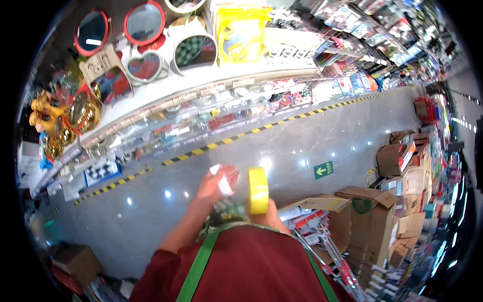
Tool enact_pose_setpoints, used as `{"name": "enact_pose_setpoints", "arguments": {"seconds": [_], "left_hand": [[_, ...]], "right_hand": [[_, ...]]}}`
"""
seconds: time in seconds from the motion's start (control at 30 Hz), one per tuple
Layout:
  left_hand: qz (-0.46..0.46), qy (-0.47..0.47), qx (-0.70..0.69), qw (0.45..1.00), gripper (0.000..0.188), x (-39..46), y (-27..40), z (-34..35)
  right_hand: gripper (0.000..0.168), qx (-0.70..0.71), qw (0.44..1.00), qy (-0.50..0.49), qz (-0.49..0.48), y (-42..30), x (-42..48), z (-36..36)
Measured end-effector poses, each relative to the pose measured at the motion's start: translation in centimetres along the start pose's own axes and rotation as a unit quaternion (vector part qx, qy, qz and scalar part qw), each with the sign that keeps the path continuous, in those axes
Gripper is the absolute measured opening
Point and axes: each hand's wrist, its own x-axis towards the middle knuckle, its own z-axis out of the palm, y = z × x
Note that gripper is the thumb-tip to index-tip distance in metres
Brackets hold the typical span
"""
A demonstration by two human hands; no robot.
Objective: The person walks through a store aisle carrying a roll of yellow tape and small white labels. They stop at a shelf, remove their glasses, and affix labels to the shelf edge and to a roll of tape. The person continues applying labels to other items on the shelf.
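In front of my chest, my left hand (211, 187) holds a small white piece (225, 186), perhaps paper or tissue; blur hides what it is. My right hand (267, 219) grips a roll of yellow tape (258, 190) from below, and the roll stands upright with its edge towards me. The two hands are apart, above the grey tiled floor (241, 151). Under them shows the green checked cloth of an apron (230, 211).
A shelf (151, 94) along the far side bears framed mirrors (144, 23) and a yellow bag (241, 36). Yellow-black tape (226, 141) edges the aisle. Open cardboard boxes (371, 222) crowd the right, near a metal-railed frame (332, 249). Another carton (77, 262) stands lower left.
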Motion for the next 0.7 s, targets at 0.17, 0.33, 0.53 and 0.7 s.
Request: {"name": "enact_pose_setpoints", "arguments": {"seconds": [0.17, 0.33, 0.53, 0.7], "left_hand": [[0.011, 0.022, -0.058, 0.998, 0.034, 4.4, 0.7, 4.7], [0.091, 0.07, -0.096, 0.989, 0.037, 7.4, 0.5, 5.4], [0.224, 0.1, -0.205, 0.947, 0.036, 10.1, -2.3, 5.2], [0.339, 0.079, -0.238, 0.907, 0.045, 12.4, -6.4, 7.2]], "right_hand": [[0.02, -0.109, 0.994, -0.006, -0.004, -2.6, 5.3, -7.0], [0.016, 0.03, 0.993, -0.034, 0.113, -5.6, 10.9, -7.7], [0.015, 0.132, 0.923, -0.023, 0.361, -9.2, 17.9, -9.1], [0.015, 0.052, 0.909, 0.042, 0.412, -11.5, 20.0, -12.0]]}}
